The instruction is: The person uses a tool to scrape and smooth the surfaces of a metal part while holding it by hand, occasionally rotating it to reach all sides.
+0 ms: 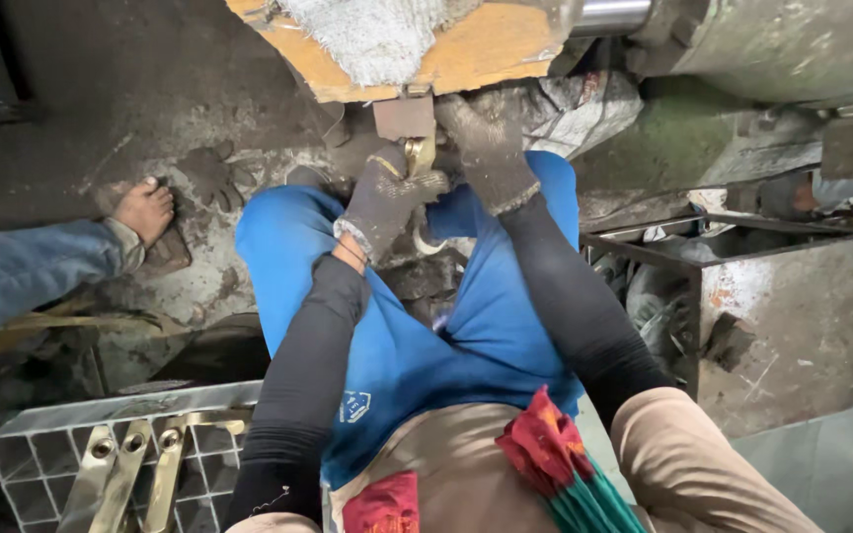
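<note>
A small brass piece [419,153] is held upright just under the rust-brown metal block [404,116] of the orange-padded machine head [466,54]. It is pinched from its left side by the gloved left hand [385,202], fingers pressed together on it. The gloved right hand [486,148] is laid just beside it on the right; whether its fingers grip cannot be told. Little room is left overhead. More brass pieces [130,469] are seen on a grey wire crate [22,459], well apart, and a steel bin [792,326] to the right.

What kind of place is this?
Likely a metal polishing or grinding workshop: gloved left hand and right hand press a brass part at a machine; brass pieces fill a wire crate.
</note>
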